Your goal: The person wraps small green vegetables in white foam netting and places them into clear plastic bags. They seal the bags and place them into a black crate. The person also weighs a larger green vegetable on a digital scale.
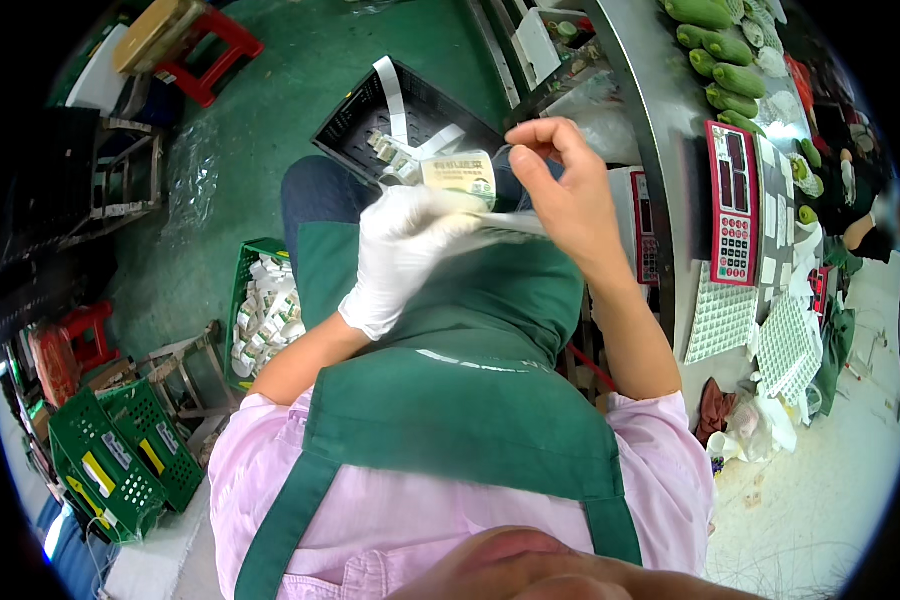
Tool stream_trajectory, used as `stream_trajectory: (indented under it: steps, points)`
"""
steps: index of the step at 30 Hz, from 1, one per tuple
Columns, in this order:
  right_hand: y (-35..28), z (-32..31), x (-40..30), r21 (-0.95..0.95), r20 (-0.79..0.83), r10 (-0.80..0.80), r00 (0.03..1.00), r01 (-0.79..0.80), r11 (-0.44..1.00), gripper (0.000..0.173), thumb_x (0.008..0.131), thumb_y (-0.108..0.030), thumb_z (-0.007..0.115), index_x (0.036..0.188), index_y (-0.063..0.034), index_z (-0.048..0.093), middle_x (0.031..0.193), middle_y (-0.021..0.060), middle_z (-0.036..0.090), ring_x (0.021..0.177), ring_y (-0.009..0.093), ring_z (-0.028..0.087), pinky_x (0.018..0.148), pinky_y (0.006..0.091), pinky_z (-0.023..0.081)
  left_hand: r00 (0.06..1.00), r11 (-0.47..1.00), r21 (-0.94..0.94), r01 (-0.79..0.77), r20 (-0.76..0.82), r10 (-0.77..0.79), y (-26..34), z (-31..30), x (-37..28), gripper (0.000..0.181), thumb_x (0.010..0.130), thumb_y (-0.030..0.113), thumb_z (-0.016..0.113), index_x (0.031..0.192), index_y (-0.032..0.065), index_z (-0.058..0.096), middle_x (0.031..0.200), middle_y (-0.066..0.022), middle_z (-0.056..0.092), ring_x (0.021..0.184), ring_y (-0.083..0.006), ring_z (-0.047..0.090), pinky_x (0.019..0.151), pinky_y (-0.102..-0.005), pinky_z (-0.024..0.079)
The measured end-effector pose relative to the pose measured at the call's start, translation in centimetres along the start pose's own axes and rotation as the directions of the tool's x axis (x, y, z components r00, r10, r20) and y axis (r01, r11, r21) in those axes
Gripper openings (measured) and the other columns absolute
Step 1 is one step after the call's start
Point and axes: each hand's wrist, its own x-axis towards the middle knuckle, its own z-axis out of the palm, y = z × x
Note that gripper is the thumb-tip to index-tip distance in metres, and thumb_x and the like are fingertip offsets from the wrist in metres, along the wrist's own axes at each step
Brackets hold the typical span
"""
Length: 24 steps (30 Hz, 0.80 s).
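Note:
My left hand (409, 244), in a white glove, is above my lap and grips a blurred bundle of pale strips (514, 223). A cream and white printed label (461, 176) stands up just beyond its fingers and bears writing. My bare right hand (562, 176) is raised to the right of it, thumb and fingertips close together. Whether anything thin is between those fingertips is not clear. Past my knees, a black plastic crate (345, 124) holds white paper bands (394, 97) and several small printed labels (395, 155).
On my left, a green crate (241, 300) is filled with rolled labels (266, 319). At right, a metal table (664, 142) bears green gourds (739, 79), a red scale (733, 202) and label sheets (720, 315). Green crates (109, 457) and a red stool (221, 45) stand farther left.

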Motion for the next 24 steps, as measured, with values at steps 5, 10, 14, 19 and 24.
stream_trajectory:
  steps: [5,10,14,19,24]
  points:
    - [-2.2,-0.1,-1.3,-0.048,0.226,-0.173,0.959,0.188,0.981,0.017,0.086,-0.016,0.065,0.090,0.0002,0.064,0.086,0.0078,0.060,0.081,0.020,0.057,0.074,0.0313,0.046,0.977,0.939,-0.277,0.202,-0.015,-0.215,0.2,0.0,0.0,0.008,0.082,0.002,0.074,0.085,-0.0009,0.067,0.083,-0.0017,0.067,0.075,-0.0062,0.060,0.070,-0.0223,0.049]
    - [-1.1,0.2,-1.1,0.030,0.035,-0.061,0.998,0.060,0.998,0.021,0.091,-0.020,0.064,0.089,0.0006,0.063,0.087,0.0056,0.062,0.078,0.015,0.057,0.071,0.0305,0.047,0.990,0.978,-0.157,0.134,-0.020,-0.139,0.6,0.1,0.1,0.010,0.080,0.004,0.075,0.087,0.0009,0.068,0.082,-0.0040,0.068,0.075,-0.0097,0.061,0.070,-0.0250,0.049]
    - [-0.3,0.0,-0.7,0.199,0.158,0.081,0.984,-0.112,0.974,0.037,0.091,-0.018,0.065,0.119,0.0004,0.049,0.086,0.0057,0.062,0.081,0.012,0.057,0.072,0.0288,0.047,0.998,0.998,-0.045,-0.040,-0.057,0.038,0.1,0.2,0.4,0.013,0.076,0.008,0.076,0.088,0.0068,0.072,0.082,-0.0050,0.071,0.071,-0.0178,0.062,0.069,-0.0300,0.048]
    - [-1.2,0.6,0.4,0.437,0.027,0.025,0.999,-0.034,0.899,0.058,0.087,-0.005,0.067,0.134,-0.0001,0.033,0.087,0.0065,0.063,0.082,0.011,0.060,0.072,0.0236,0.047,0.966,0.951,0.203,-0.232,0.163,0.201,0.3,0.8,0.6,0.013,0.074,0.012,0.076,0.086,0.0116,0.071,0.089,-0.0061,0.071,0.074,-0.0252,0.064,0.068,-0.0335,0.049]
    - [-1.4,-0.4,1.8,0.463,-0.063,0.077,0.995,-0.039,0.885,0.053,0.090,-0.006,0.065,0.133,0.0004,0.034,0.096,0.0105,0.064,0.090,0.012,0.060,0.084,0.0262,0.048,0.963,0.971,0.204,-0.128,0.261,0.072,0.9,1.6,-0.6,0.012,0.075,0.013,0.076,0.085,0.0098,0.072,0.083,-0.0081,0.071,0.075,-0.0273,0.066,0.069,-0.0360,0.051]
